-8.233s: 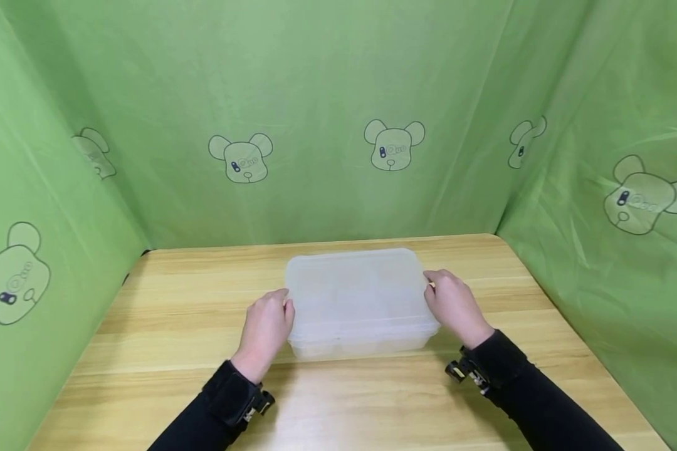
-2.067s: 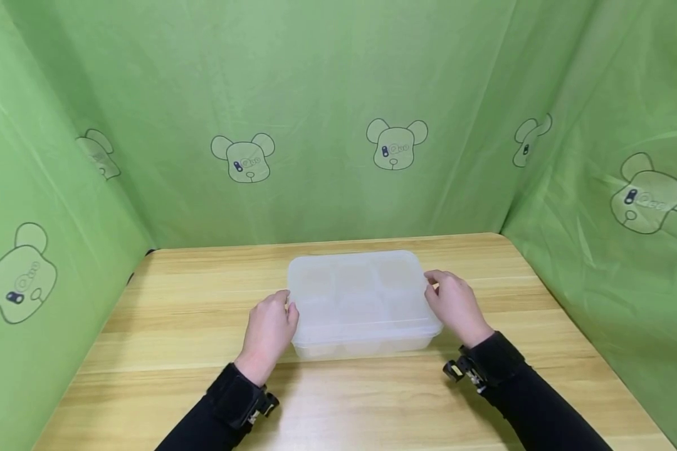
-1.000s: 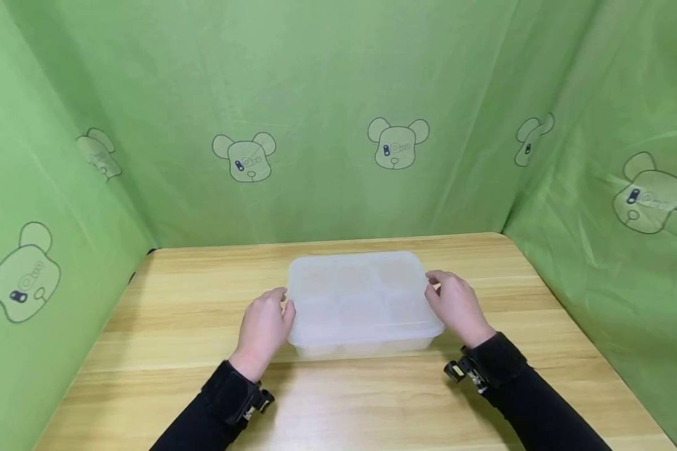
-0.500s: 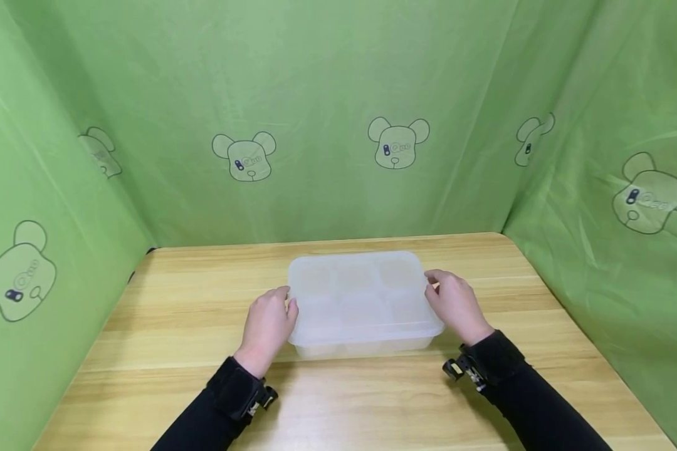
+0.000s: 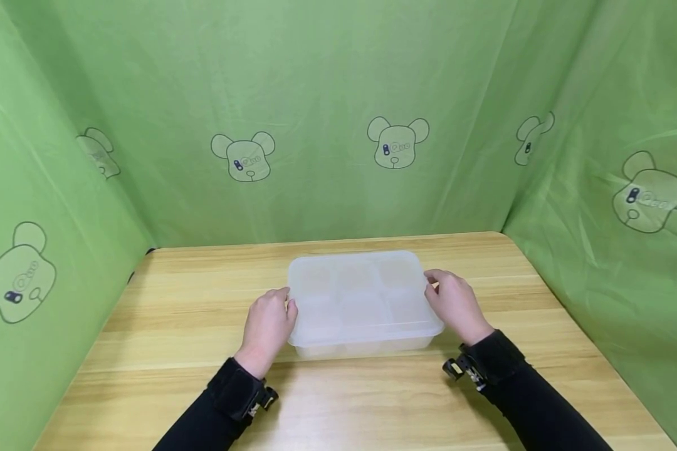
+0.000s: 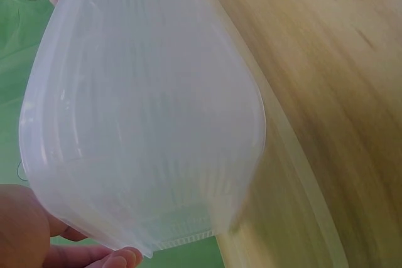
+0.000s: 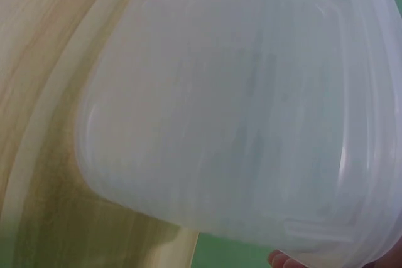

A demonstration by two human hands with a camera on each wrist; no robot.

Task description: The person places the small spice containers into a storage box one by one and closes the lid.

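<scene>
A rectangular, frosted plastic box (image 5: 367, 348) rests on the wooden table with a translucent lid (image 5: 361, 307) on top. Pale shapes in two rows show faintly through the lid; what they are is blurred by the plastic. My left hand (image 5: 266, 326) pinches the lid's left edge, thumb toward me. On the opposite side, my right hand (image 5: 459, 310) holds the right edge with bent fingers. The left wrist view shows fingertips (image 6: 122, 257) at a rim corner of the box. In the right wrist view, only a few fingertips (image 7: 282, 260) peek from beneath the rim.
Bare wood of the table (image 5: 192, 326) surrounds the box. Green cloth (image 5: 316, 200) printed with bear heads walls off the back and both sides. Each wrist carries a black strap with a small camera (image 5: 262, 401).
Compared with about eight seconds ago, the lid looks lower and the shapes beneath show more plainly. Over the last second the left hand has shifted slightly; box and right hand look unmoved.
</scene>
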